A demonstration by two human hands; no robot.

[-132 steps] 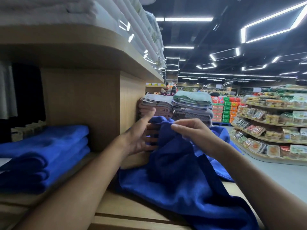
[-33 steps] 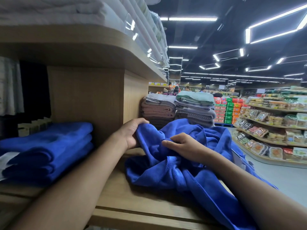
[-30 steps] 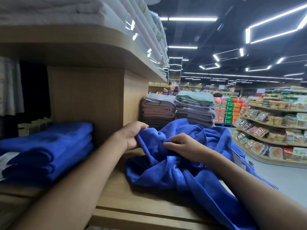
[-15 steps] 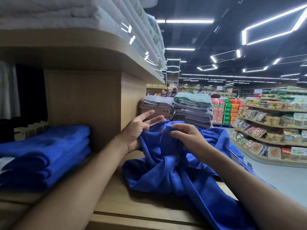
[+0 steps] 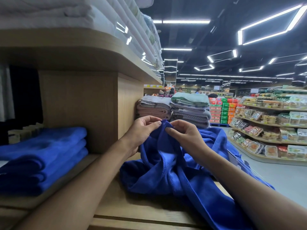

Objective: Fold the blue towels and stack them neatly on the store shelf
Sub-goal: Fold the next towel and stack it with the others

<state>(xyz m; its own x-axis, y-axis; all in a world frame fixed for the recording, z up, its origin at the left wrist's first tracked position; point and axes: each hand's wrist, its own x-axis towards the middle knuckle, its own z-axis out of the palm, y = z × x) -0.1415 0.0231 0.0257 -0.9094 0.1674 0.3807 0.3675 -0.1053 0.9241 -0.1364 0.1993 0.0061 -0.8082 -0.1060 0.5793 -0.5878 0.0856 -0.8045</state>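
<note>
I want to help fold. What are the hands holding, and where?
The left hand and right hand pinch the towel at its raised top edge.

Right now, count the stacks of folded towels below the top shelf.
3. A blue stack in the left compartment; a grey-pink stack just past the wooden divider; a green-topped stack right beside it. More may be hidden behind them.

Royal-blue loose towel [image 5: 167, 176] with darker blue stitched hem, matching blue folded stack [image 5: 41, 156], pale wood-grain shelf [image 5: 129, 206], white linens [image 5: 49, 12] above, grey, dusty-pink and sage-green towel stacks [image 5: 174, 108] behind.
</note>
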